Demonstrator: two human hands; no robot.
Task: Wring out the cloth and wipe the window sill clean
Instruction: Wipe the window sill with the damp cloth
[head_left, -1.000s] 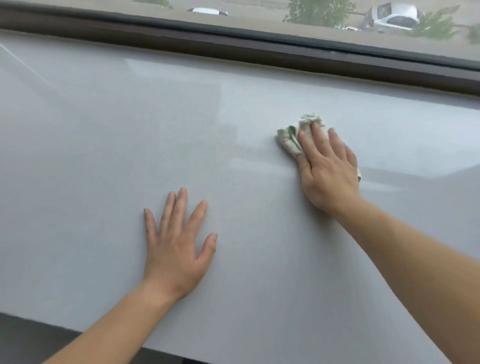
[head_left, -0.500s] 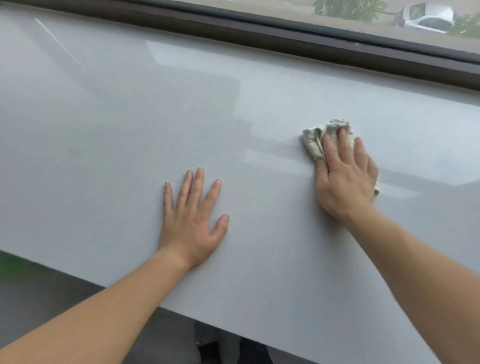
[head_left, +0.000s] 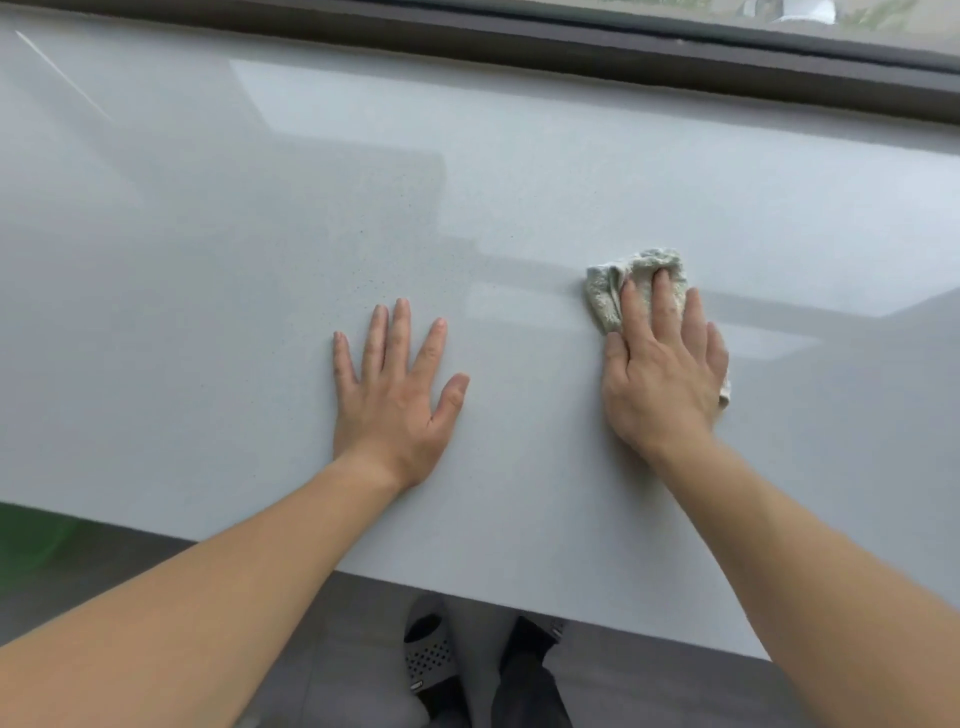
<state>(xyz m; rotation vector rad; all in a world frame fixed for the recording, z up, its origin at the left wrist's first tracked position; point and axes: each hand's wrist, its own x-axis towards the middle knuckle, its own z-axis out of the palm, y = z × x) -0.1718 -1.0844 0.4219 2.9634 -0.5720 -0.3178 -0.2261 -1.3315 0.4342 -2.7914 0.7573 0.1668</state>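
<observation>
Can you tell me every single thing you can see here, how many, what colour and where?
window sill: one, pale grey, fills most of the view.
cloth: one, whitish, bunched on the sill under the right hand.
window frame: one, dark brown, along the sill's far edge.
car: one, white, outside at the top right, only partly seen.
floor: grey, below the sill's near edge.
green patch: one, blurred, lower left; cannot tell what it is.
slipper: one clearly seen, grey with holes, on the floor.
left hand: flat, fingers spread, bare on the sill.
right hand: pressing on the cloth.
</observation>
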